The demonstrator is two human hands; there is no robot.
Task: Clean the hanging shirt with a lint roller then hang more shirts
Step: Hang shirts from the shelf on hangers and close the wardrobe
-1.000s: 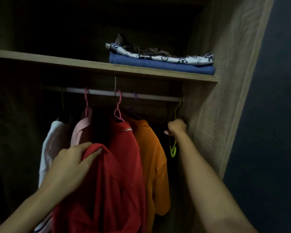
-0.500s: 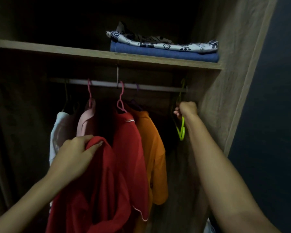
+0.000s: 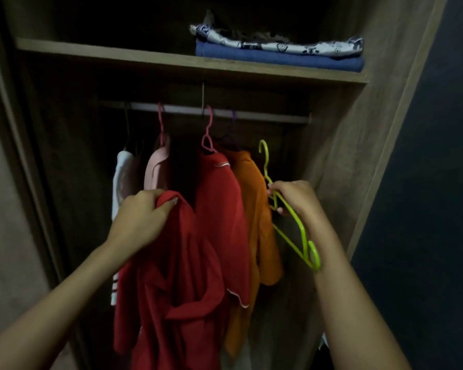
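Our left hand (image 3: pixel 142 217) bunches the loose red shirt (image 3: pixel 171 284); our right hand (image 3: pixel 294 200) grips the green hanger (image 3: pixel 297 231) (off the rail (image 3: pixel 251 114)), ready for threading.

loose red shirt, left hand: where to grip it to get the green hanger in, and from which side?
Grip the red shirt at the collar, where the left hand already bunches it; the body hangs limp below. Probably bring the green hanger, held by the right hand, in from the right, since that side is free.
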